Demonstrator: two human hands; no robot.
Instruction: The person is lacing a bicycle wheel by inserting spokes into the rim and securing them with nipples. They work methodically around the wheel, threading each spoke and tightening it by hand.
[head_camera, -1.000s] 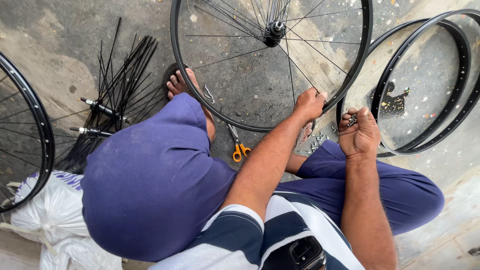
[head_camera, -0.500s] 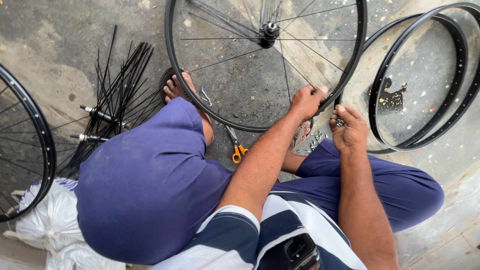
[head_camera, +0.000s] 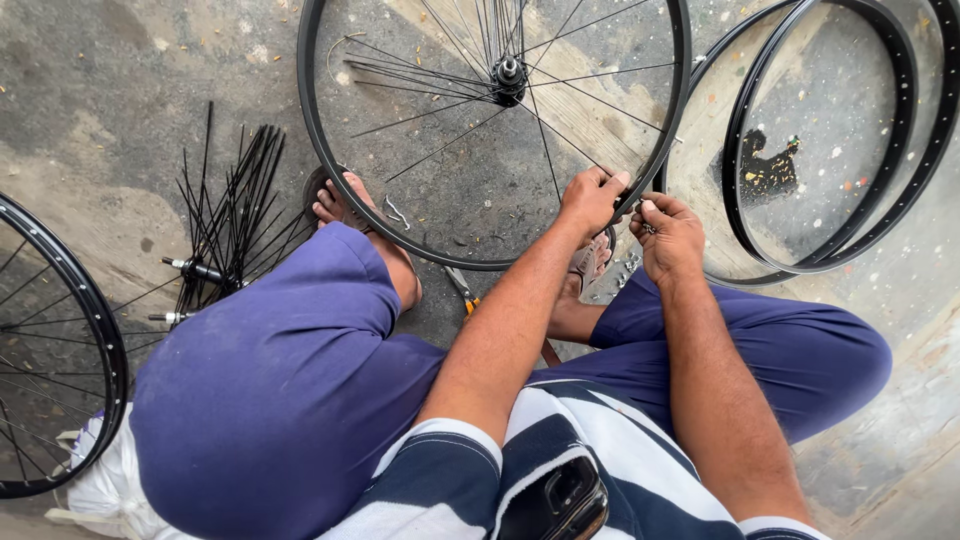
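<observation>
On bare concrete, left hand (head_camera: 592, 200) grips one spoked wheel (head_camera: 330, 180); right hand (head_camera: 668, 235) pinches something tiny beside two rims (head_camera: 735, 150).

Purple trousers (head_camera: 270, 400) and a navy-and-white striped short-sleeved shirt (head_camera: 560, 470) are worn; sandals (head_camera: 330, 195) are seen on the feet.

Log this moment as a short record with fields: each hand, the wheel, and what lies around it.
left hand: grips the lower right rim of the spoked wheel
right hand: beside the rim, fingers pinched on something small; too small to tell what
wheel: black rim, hub with spokes, lying on the concrete floor
bare rims: two black ones, overlapping, to the right
loose spokes: black bundle with hubs, to the left
second wheel: at the left edge
pliers: orange-handled, under the left forearm
</observation>
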